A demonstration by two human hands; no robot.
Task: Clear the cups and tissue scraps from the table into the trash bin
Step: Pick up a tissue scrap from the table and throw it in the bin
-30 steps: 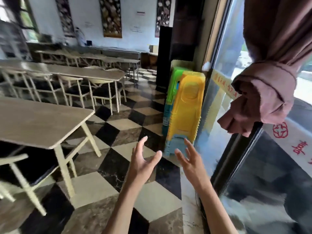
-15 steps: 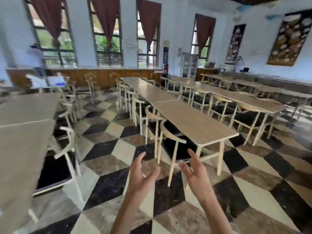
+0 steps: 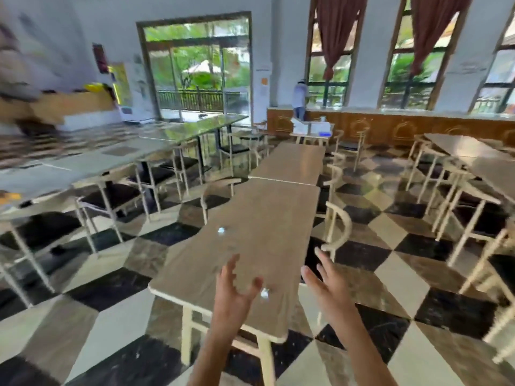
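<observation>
A long wooden table (image 3: 259,218) runs away from me in the middle of the head view. Two small white tissue scraps lie on it: one scrap (image 3: 221,230) near its left edge, another scrap (image 3: 264,293) close to the near end. My left hand (image 3: 235,291) hovers over the near end with fingers spread, just left of the near scrap and holding nothing. My right hand (image 3: 326,285) is raised beside the table's right edge, also empty with fingers apart. No cups and no trash bin are in view.
Pale chairs (image 3: 338,227) stand along both sides of the table. More tables (image 3: 473,157) and chairs fill the room left and right on a checkered floor. A person (image 3: 299,100) stands at the far counter. A small table with white boxes (image 3: 312,128) is beyond.
The view has swung left across the room, from a doorway with stacked stools to this table with scraps. Both hands stay raised and empty in front of me.
</observation>
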